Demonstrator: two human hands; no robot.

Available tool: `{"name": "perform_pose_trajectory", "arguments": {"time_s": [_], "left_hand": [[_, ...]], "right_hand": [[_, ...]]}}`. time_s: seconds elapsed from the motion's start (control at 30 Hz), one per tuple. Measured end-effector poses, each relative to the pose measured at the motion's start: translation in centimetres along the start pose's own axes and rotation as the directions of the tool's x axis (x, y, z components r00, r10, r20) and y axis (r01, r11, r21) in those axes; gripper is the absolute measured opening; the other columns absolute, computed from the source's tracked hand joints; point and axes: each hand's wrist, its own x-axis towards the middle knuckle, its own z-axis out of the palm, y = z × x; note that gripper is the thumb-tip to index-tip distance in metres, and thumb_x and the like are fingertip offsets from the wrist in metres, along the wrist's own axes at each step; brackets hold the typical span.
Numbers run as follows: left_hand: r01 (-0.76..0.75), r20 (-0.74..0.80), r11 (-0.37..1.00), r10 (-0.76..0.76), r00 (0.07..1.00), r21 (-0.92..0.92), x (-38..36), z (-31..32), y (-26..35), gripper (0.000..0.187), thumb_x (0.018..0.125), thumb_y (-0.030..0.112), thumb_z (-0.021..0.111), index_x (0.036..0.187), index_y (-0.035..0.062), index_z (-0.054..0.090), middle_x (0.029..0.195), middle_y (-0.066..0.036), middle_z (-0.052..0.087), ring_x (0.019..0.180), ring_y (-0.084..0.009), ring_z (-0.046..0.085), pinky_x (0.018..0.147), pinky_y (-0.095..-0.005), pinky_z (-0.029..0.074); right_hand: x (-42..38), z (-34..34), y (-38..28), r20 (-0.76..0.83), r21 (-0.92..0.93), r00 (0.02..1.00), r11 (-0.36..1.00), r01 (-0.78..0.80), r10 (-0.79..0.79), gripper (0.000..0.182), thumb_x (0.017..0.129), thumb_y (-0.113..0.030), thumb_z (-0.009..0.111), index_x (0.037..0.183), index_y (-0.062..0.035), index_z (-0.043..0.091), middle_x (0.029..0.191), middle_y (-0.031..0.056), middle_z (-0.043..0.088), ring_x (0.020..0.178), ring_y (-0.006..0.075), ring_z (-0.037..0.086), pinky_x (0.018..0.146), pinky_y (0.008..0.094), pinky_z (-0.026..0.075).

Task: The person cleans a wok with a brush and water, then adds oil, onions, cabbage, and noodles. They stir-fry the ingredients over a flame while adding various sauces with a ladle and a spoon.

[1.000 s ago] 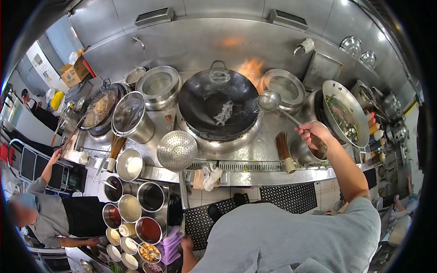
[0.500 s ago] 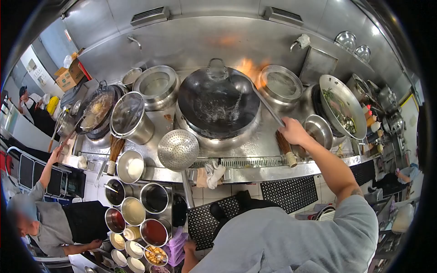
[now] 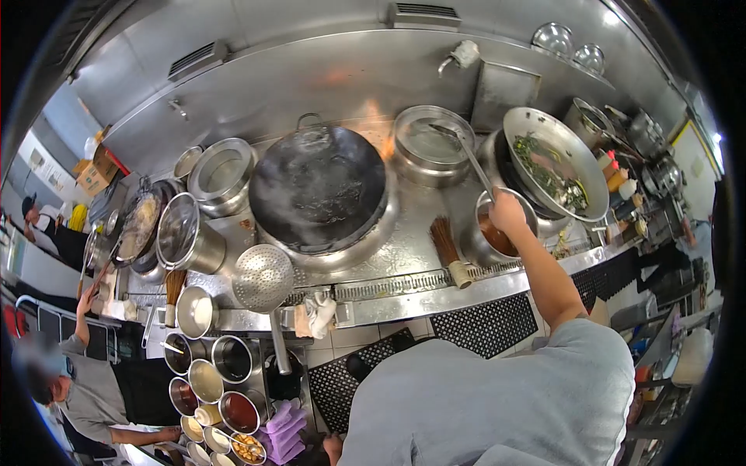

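Observation:
My right hand (image 3: 509,214) is closed around the long handle of a ladle (image 3: 475,165). The ladle's bowl is over the steel pot of liquid (image 3: 432,158) to the right of the wok. Below that hand sits a metal bowl (image 3: 474,241) with brown contents. Steam rises from the dark wok (image 3: 268,182), which holds a little bubbling liquid, and flames show behind it. Low at the bottom edge, my left hand (image 3: 332,449) is mostly hidden by my body, near some folded purple cloths (image 3: 284,432).
A perforated strainer (image 3: 263,278) lies across the counter edge. Bamboo brushes (image 3: 445,241) rest on the range. A large pan of greens (image 3: 509,128) stands at right. Several sauce pots (image 3: 206,381) are at lower left, beside a co-worker (image 3: 93,388) reaching to another wok (image 3: 140,225).
My right hand has brought the ladle out of the wok, rightwards over the steel pot. The view has turned right. More steam rises from the wok, and its flames look smaller.

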Motion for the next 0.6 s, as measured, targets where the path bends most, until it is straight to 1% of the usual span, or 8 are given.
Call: {"name": "perform_pose_trajectory", "arguments": {"time_s": [0.07, 0.2, 0.4, 0.43, 0.47, 0.5, 0.57, 0.6], "left_hand": [[0.076, 0.019, 0.992, -0.078, 0.997, 0.099, -0.4, 1.3, 0.0, 0.030, 0.080, 0.031, 0.058, 0.087, 0.0036, 0.070, 0.074, -0.018, 0.067, 0.071, -0.0293, 0.068, 0.065, -0.0434, 0.051], [-0.383, -0.040, 0.894, 0.403, 0.915, 0.231, 1.5, 2.6, 2.6, 0.028, 0.080, 0.029, 0.057, 0.086, 0.0053, 0.071, 0.077, -0.019, 0.067, 0.074, -0.0305, 0.068, 0.066, -0.0445, 0.052], [-0.785, -0.039, 0.466, 0.868, 0.495, 0.408, 3.2, 5.0, 3.2, 0.026, 0.081, 0.028, 0.055, 0.085, 0.0079, 0.072, 0.082, -0.019, 0.069, 0.079, -0.0324, 0.068, 0.069, -0.0462, 0.053], [-0.497, 0.267, 0.724, 0.420, 0.867, 0.478, 5.9, 3.9, 4.9, 0.024, 0.082, 0.024, 0.053, 0.083, 0.0086, 0.071, 0.085, -0.019, 0.069, 0.081, -0.0336, 0.068, 0.070, -0.0482, 0.054], [-0.397, 0.346, 0.737, 0.233, 0.909, 0.547, 6.6, 2.2, 7.9, 0.024, 0.085, 0.021, 0.050, 0.088, 0.0077, 0.070, 0.095, -0.020, 0.067, 0.093, -0.0331, 0.066, 0.077, -0.0494, 0.052], [-0.499, 0.152, 0.669, 0.508, 0.848, 0.551, 6.5, 1.3, 9.3, 0.025, 0.087, 0.019, 0.048, 0.090, 0.0069, 0.069, 0.100, -0.020, 0.066, 0.100, -0.0342, 0.063, 0.083, -0.0502, 0.050], [-0.287, -0.012, 0.927, 0.298, 0.954, 0.242, 7.0, -1.2, 14.6, 0.025, 0.088, 0.018, 0.047, 0.095, 0.0046, 0.067, 0.102, -0.018, 0.066, 0.097, -0.0369, 0.062, 0.084, -0.0485, 0.050], [-0.483, 0.029, 0.698, 0.554, 0.832, 0.528, 6.9, -2.4, 16.1, 0.025, 0.089, 0.017, 0.047, 0.095, 0.0038, 0.067, 0.105, -0.017, 0.065, 0.099, -0.0372, 0.062, 0.084, -0.0485, 0.051]], "right_hand": [[-3.5, 0.3, 1.9, -0.007, 0.009, 1.000, 1.000, -0.005, 0.005, 0.043, 0.085, -0.014, 0.055, 0.125, -0.0024, 0.051, 0.100, 0.0268, 0.064, 0.093, 0.0422, 0.064, 0.081, 0.0508, 0.052], [-10.6, 3.9, 7.8, -0.010, -0.009, 1.000, 1.000, -0.007, 0.007, 0.054, 0.084, -0.012, 0.054, 0.136, -0.0046, 0.044, 0.107, 0.0257, 0.060, 0.089, 0.0414, 0.064, 0.078, 0.0498, 0.053], [-11.7, 7.7, 13.3, -0.049, -0.086, 0.988, 0.985, -0.153, 0.149, 0.058, 0.085, -0.011, 0.056, 0.141, -0.0040, 0.040, 0.112, 0.0237, 0.060, 0.089, 0.0413, 0.063, 0.078, 0.0497, 0.052], [-11.3, 8.6, 14.5, -0.080, -0.097, 0.992, 0.990, -0.102, 0.094, 0.059, 0.085, -0.011, 0.055, 0.141, -0.0037, 0.039, 0.110, 0.0238, 0.061, 0.089, 0.0412, 0.063, 0.077, 0.0495, 0.052], [-10.7, 8.5, 15.2, 0.018, -0.135, 0.993, 0.985, -0.112, 0.115, 0.060, 0.084, -0.009, 0.055, 0.142, -0.0034, 0.039, 0.106, 0.0246, 0.063, 0.091, 0.0412, 0.063, 0.079, 0.0495, 0.051], [-10.2, 9.4, 16.9, 0.021, -0.075, 0.998, 0.995, -0.059, 0.061, 0.061, 0.084, -0.010, 0.056, 0.142, -0.0030, 0.038, 0.101, 0.0240, 0.066, 0.090, 0.0419, 0.063, 0.078, 0.0495, 0.051], [-9.9, 11.0, 19.7, -0.022, 0.025, 0.991, 0.991, 0.133, -0.132, 0.063, 0.084, -0.017, 0.063, 0.141, -0.0011, 0.040, 0.130, 0.0244, 0.054, 0.117, 0.0390, 0.054, 0.098, 0.0449, 0.044], [-9.7, 9.6, 18.7, 0.138, 0.094, 0.990, 0.995, -0.012, -0.001, 0.066, 0.084, -0.015, 0.058, 0.143, 0.0014, 0.035, 0.138, 0.0244, 0.048, 0.126, 0.0394, 0.047, 0.104, 0.0417, 0.040]]}}
